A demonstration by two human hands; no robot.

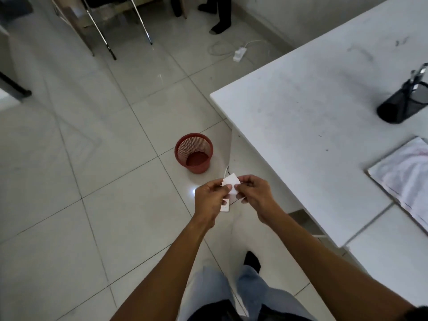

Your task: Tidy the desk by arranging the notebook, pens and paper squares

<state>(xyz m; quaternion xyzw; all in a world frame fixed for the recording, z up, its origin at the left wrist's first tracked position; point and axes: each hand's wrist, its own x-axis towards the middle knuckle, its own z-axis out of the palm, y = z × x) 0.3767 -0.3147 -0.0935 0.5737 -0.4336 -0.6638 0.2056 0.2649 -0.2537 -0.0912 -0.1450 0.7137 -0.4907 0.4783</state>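
**Holding the squares off the desk, over the floor**

Head view: you've got the paper squares (pixel 230 181) pinched between both hands, left hand (pixel 209 198) and right hand (pixel 253 194), thumbs and fingertips closed on the small stack. The stack sits between the two grips, fanned slightly, its top corner pointing up and away from you. Both hands touch it, so neither is nearer.

The relation that matters: the desk (pixel 301 117) lies to your right and forward, and the stack hangs clear of its edge, above the tiles. The red bin (pixel 194 152) is just ahead of the hands, well below them.

Already on the desk: the notebook (pixel 403 172) at the right edge of view, and pens (pixel 419 75) standing in the black cup (pixel 403 103) beyond it.

My read: the next move swings right, so the right hand leads. Bin or desk as the target, I can't tell.
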